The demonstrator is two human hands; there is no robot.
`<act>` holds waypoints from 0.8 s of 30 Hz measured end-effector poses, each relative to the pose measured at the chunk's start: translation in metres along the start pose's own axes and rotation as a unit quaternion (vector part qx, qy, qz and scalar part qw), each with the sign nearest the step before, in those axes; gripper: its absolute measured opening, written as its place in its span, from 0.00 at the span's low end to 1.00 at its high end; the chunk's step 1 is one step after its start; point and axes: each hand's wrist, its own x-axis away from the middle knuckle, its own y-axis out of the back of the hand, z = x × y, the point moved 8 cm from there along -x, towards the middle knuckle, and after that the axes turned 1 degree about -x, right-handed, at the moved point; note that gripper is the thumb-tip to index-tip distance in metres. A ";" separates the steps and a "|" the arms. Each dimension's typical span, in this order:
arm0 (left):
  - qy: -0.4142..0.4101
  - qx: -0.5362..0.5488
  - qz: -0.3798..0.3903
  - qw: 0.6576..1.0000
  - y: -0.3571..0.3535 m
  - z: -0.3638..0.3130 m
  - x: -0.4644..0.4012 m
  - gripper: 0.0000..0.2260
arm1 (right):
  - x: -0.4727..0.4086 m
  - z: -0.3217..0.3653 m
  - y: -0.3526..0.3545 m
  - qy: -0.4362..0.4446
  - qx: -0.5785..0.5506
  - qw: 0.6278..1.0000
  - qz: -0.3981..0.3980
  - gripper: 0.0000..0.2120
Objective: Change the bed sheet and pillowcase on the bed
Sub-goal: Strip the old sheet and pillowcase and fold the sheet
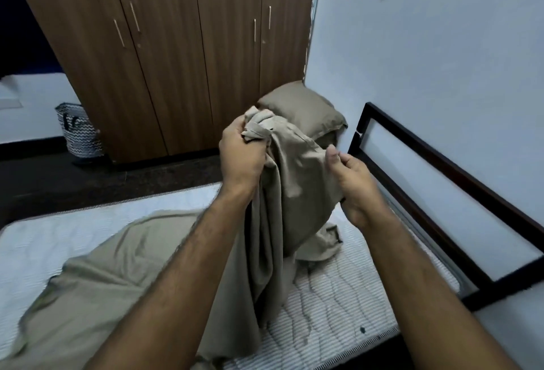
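A tall wardrobe (164,54) of brown wood-grain laminate, with thin metal handles, stands behind the bed. The mattress (338,290) is bare, its quilted white surface ribbed with fine stripes and wavy dark stitching. A dark, straight-edged headboard frame (459,181) runs along its right edge against the pale wall. The taupe bed sheet (282,193), smooth and softly creased, is pulled up in long folds from the middle of the mattress, its lower part pooled toward the near left corner. A plump pillow (303,107) in matching taupe sits at the far right corner. The left hand (241,151) is fisted on a bunched wad of sheet; the right hand (350,175) pinches its edge just beside. A zigzag-patterned woven basket (79,131) stands on the dark floor.
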 end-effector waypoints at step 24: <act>0.012 -0.215 0.072 0.974 -0.124 0.059 -0.073 0.04 | -0.160 0.003 0.012 0.126 0.344 0.898 0.245 0.51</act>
